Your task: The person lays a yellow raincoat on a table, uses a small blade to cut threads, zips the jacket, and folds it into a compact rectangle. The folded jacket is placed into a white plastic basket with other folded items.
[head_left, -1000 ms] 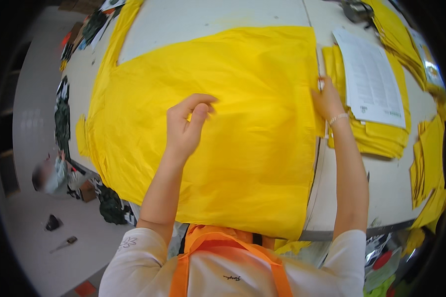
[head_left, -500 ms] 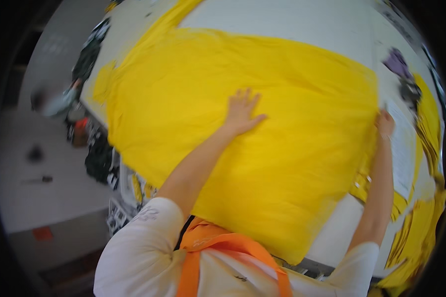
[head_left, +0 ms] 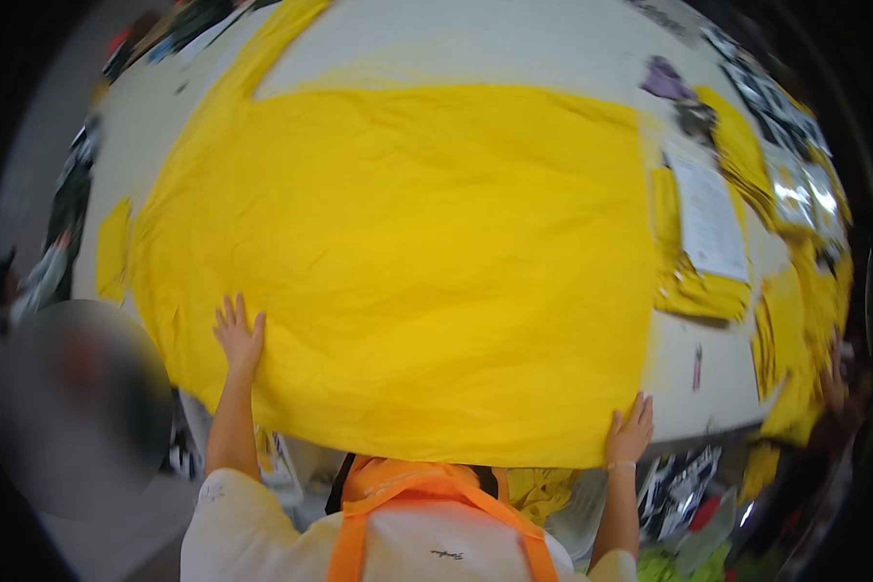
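Observation:
A large yellow fabric sheet (head_left: 407, 262) lies spread flat over a white work table (head_left: 514, 48). My left hand (head_left: 237, 335) rests palm down with fingers apart on the sheet's near left edge. My right hand (head_left: 630, 432) presses flat on the near right corner of the sheet, at the table's front edge. Neither hand grips the cloth; both lie on top of it.
A stack of yellow cut pieces (head_left: 694, 286) with a white paper sheet (head_left: 710, 218) on top sits right of the fabric. More yellow pieces (head_left: 791, 339) and packaged items (head_left: 795, 184) crowd the right side. A narrow yellow strip (head_left: 262, 58) runs along the far left.
Both hands slid from the middle and right side of the fabric down to its near edge and corners. The sheet now lies flatter and wider.

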Demonstrator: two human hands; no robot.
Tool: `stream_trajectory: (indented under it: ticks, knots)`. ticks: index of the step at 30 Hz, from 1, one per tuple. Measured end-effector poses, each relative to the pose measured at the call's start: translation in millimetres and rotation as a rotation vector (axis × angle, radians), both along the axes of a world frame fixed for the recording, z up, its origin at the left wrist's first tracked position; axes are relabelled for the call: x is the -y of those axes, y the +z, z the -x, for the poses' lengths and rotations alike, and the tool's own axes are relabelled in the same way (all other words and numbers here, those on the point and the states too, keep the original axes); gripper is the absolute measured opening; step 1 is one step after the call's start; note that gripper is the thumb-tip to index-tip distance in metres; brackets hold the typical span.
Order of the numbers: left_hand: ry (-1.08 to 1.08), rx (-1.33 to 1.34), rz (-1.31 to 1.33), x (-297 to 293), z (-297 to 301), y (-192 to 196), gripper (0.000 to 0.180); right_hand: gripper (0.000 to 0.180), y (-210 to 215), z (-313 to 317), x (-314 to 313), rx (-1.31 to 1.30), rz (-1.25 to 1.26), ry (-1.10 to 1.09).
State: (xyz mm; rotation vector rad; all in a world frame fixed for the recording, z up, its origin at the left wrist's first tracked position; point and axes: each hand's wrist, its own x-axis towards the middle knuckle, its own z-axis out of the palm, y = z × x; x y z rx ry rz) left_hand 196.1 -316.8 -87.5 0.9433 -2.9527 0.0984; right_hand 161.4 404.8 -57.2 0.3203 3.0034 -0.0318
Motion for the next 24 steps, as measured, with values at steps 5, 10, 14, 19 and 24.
stream_trajectory:
  ticks: [5, 10, 14, 19, 24]
  knots:
    - [-0.019, -0.048, -0.146, 20, 22, -4, 0.068, 0.063, 18, 1, 55, -0.117, -0.263, -0.306]
    - [-0.024, -0.492, -0.171, 121, -71, 30, 0.071, 0.058, 48, -14, 257, -0.103, 0.179, 0.392]
    - [0.572, -0.522, 0.110, 262, -185, -13, 0.079, 0.062, 0, -62, 342, -0.002, 0.286, 0.491]
    - [0.781, -0.853, -0.595, 269, -199, -31, 0.069, 0.064, -17, -66, 350, 0.004, 0.108, 0.519]
    - [0.557, -0.559, -0.513, 274, -223, -27, 0.049, 0.064, -21, -61, 351, 0.010, 0.055, 0.490]
